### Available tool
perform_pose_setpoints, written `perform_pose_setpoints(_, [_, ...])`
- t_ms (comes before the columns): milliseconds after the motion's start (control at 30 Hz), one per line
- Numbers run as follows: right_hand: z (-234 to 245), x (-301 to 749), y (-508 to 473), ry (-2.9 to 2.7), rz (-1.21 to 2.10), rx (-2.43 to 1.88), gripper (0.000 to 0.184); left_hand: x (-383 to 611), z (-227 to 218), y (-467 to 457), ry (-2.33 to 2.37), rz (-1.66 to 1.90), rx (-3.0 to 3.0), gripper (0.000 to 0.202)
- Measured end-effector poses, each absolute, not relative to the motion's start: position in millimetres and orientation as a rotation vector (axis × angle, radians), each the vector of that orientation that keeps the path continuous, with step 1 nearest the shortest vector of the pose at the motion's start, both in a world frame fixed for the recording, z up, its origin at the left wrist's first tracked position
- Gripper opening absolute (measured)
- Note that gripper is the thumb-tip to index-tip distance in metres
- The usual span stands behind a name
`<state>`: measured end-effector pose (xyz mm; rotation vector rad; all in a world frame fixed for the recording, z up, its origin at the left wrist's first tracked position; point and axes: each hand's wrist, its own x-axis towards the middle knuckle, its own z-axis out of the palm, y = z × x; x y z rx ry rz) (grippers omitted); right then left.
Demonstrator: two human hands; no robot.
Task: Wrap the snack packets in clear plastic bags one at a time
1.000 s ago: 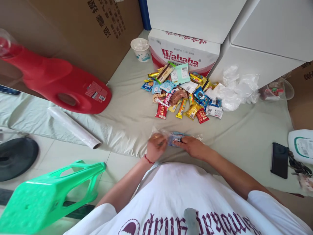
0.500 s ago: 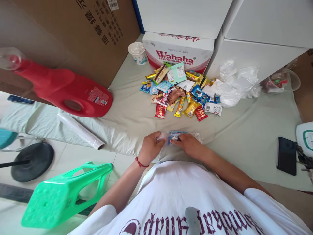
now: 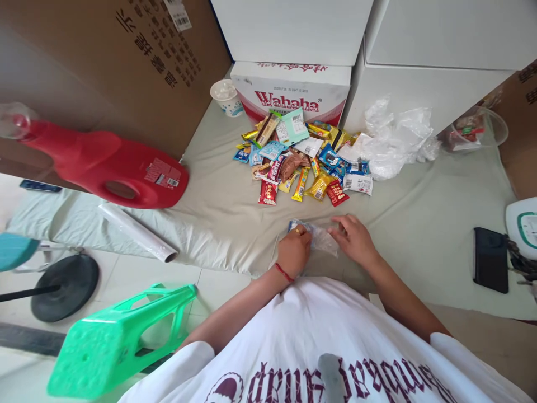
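Observation:
Close to my body on the cloth lies a clear plastic bag (image 3: pixel 325 240) with a blue snack packet (image 3: pixel 295 225) inside it. My left hand (image 3: pixel 295 249) is closed on the bag at the packet's end and hides much of the packet. At the bag's loose right end hovers my right hand (image 3: pixel 356 239), its fingers apart and holding nothing I can see. Beyond both hands is a pile of wrapped snacks (image 3: pixel 296 162) in many colours. Crumpled clear plastic bags (image 3: pixel 396 143) lie to the right of that pile.
A Wahaha carton (image 3: pixel 289 92) stands behind the pile, beside a paper cup (image 3: pixel 227 96). To the left are a red jug (image 3: pixel 113 162) and a white roll (image 3: pixel 138 232). A phone (image 3: pixel 490 260) and a clear tub (image 3: pixel 474 131) lie right. A green stool (image 3: pixel 121 336) stands on the floor.
My left hand has moved right, onto the bag with the blue packet. My right hand has come off the packet and shifted right, its fingers opening. The camera view has turned slightly.

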<state>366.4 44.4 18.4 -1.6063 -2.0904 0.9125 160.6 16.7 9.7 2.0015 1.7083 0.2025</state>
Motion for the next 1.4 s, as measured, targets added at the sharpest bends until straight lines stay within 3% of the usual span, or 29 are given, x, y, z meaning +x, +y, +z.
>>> perform_pose_setpoints(67, [10.5, 359.7, 40.7, -2.133, 0.602, -1.803, 0.046, 164.0, 8.3, 12.0, 1.788, 0.177, 2.050, 0.029])
perform_pose_setpoints(133, [4.3, 351.2, 35.7, -2.239, 0.529, -1.844, 0.036, 164.9, 7.4, 8.8, 1.905, 0.244, 2.073, 0.035])
perform_pose_setpoints(200, [1.5, 344.6, 30.7, -2.276, 0.590, -1.852, 0.017, 163.6, 6.8, 8.9, 2.031, 0.337, 2.091, 0.050])
perform_pose_setpoints(300, [1.6, 338.9, 24.7, -2.142, 0.833, -1.812, 0.013, 159.5, 6.0, 16.4, 2.175, 0.385, 2.068, 0.076])
perform_pose_setpoints(400, [3.4, 333.3, 21.0, -1.901, 1.150, -1.655, 0.014, 157.8, 4.3, 25.5, 2.195, 0.308, 1.923, 0.074])
perform_pose_setpoints(567, [3.4, 319.9, 22.0, -1.557, 1.237, -1.479, 0.026, 169.9, -0.9, 19.4, 1.933, 0.466, 2.031, 0.039])
perform_pose_setpoints(733, [-3.2, 319.4, 21.5, -1.127, 1.548, -1.255, 0.034, 179.3, -5.3, 3.9, 1.325, 0.859, 2.204, 0.080])
perform_pose_setpoints(800, [-6.5, 324.1, 19.1, -0.948, 1.677, -1.151, 0.034, 177.0, -6.5, 2.3, 1.149, 0.940, 2.119, 0.087])
perform_pose_setpoints(900, [-11.1, 333.5, 16.9, -0.714, 1.732, -1.128, 0.036, 169.8, -7.6, 5.6, 1.051, 1.065, 1.777, 0.070])
perform_pose_setpoints(1000, [-14.6, 342.5, 18.3, -0.484, 1.685, -1.110, 0.038, 163.9, -6.6, 15.1, 1.290, 1.224, 1.254, 0.045])
perform_pose_setpoints(1133, [-16.6, 351.5, 19.7, -0.468, 1.775, -1.128, 0.042, 166.9, -2.2, 32.2, 1.271, 0.951, 0.961, 0.051])
perform_pose_setpoints(1233, [-13.9, 361.3, 18.7, -0.745, 1.839, -1.231, 0.041, 176.6, 1.4, 41.9, 1.226, 0.750, 1.070, 0.041])
perform_pose_setpoints(1300, [-8.9, 374.2, 20.7, -0.962, 1.802, -1.293, 0.037, 183.3, 3.9, 45.7, 1.222, 0.693, 1.186, 0.036])
perform_pose_setpoints(1400, [3.8, 413.1, 37.0, -1.145, 1.604, -1.416, 0.029, 183.8, 7.6, 48.2, 1.233, 0.747, 1.363, 0.046])
